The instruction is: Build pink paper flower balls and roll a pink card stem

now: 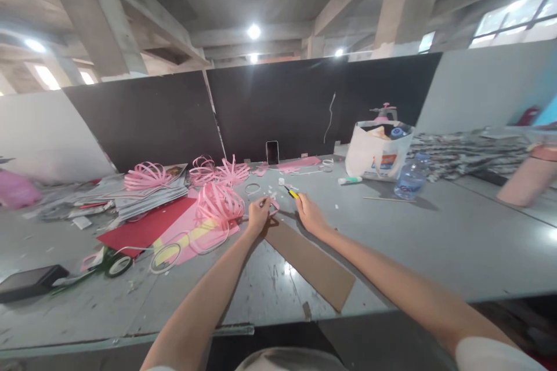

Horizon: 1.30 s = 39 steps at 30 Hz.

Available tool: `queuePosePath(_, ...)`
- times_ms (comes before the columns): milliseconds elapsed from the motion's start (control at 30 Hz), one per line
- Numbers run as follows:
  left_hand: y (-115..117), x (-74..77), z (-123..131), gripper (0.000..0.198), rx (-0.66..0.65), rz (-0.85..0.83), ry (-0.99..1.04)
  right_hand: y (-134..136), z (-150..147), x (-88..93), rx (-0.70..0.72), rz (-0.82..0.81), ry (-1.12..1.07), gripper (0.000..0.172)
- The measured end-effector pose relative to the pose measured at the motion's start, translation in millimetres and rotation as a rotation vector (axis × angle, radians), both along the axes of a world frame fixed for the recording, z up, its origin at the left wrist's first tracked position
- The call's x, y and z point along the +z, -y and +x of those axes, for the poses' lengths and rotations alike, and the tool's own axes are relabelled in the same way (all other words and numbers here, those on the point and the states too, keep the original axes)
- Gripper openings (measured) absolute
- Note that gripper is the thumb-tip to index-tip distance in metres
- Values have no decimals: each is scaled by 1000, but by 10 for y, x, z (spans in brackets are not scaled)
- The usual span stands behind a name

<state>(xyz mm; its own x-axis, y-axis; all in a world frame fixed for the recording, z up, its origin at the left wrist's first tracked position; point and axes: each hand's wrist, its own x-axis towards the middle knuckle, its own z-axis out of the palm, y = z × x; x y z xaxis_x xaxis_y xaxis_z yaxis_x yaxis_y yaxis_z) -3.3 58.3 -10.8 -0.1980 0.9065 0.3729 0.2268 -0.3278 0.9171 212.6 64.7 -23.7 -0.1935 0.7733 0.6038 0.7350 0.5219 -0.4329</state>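
My right hand (311,214) is closed around a yellow and black craft knife (293,192), its tip pointing forward and left. Beside it, my left hand (258,214) pinches a short pink paper strip (274,206) that curls out to the right of the fingers. A small dark bit shows at the fingertips, too small to name. Under and in front of the left hand lies a long brown cardboard piece (311,261). Just left of that hand sits a ball of looped pink paper strips (220,204). White scraps (272,191) are scattered beyond the hands.
A phone (272,152) stands against the dark partition (278,104). On the right are a white bag (363,153), a water bottle (410,177), a glue stick (350,180) and a thin stick (387,199). Red paper (148,226), green tape (119,266) and a black box (32,283) lie left.
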Motion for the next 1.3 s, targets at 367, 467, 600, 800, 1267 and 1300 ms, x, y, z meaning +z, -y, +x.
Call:
queuePosePath(367,142,8,-107,32,-15,57,-33,-128,29,-159,-204,-63,172,41)
queuePosePath(467,168,28,-77,31,-48,78,-63,-107,22,-140,-207,-56,206,35)
queuePosePath(600,186,32,-40,29,-85,114,-100,-74,-92,-2,-61,15,258,46)
queuePosePath(800,187,29,-27,19,-112,151,-130,-29,-387,164,197,120,276,48)
queuePosePath(1267,92,-44,-84,22,-22,120,-156,-113,-354,-7,219,116,142,41)
queuePosePath(1300,89,-47,-85,22,-22,123,-163,-107,-363,-3,237,126,148,40)
